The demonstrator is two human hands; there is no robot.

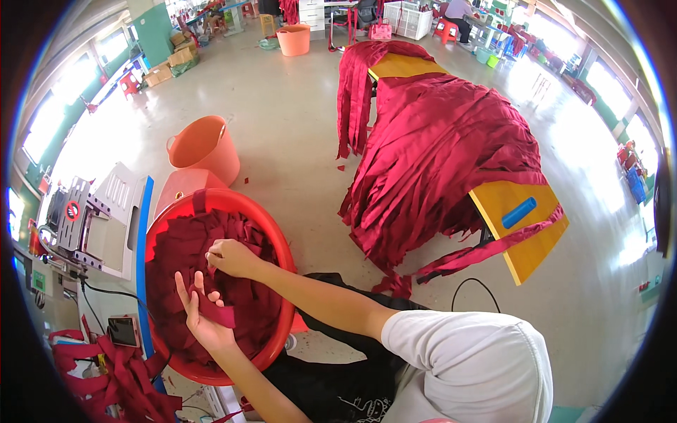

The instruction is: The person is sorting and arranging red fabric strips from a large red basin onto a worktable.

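A red tub (288, 282) stands in front of me, filled with dark red cut fabric pieces (185, 247). Over it, my left hand (209, 326) is palm up with two fingers stretched out. A folded dark red fabric piece (217, 311) lies across that palm, gripped by the other fingers. Just beyond, my right hand (235, 259) is closed above the heap, fingertips pressed together. Whatever those fingertips may hold is too small to make out.
Left of the tub stands a white machine (116, 233) on a blue-edged table (144, 282), with loose red strips (113, 370) nearby. Orange tubs (206, 151) sit behind. On the right, long red fabric strips (444, 148) drape a yellow-topped stand (518, 233). People work far back.
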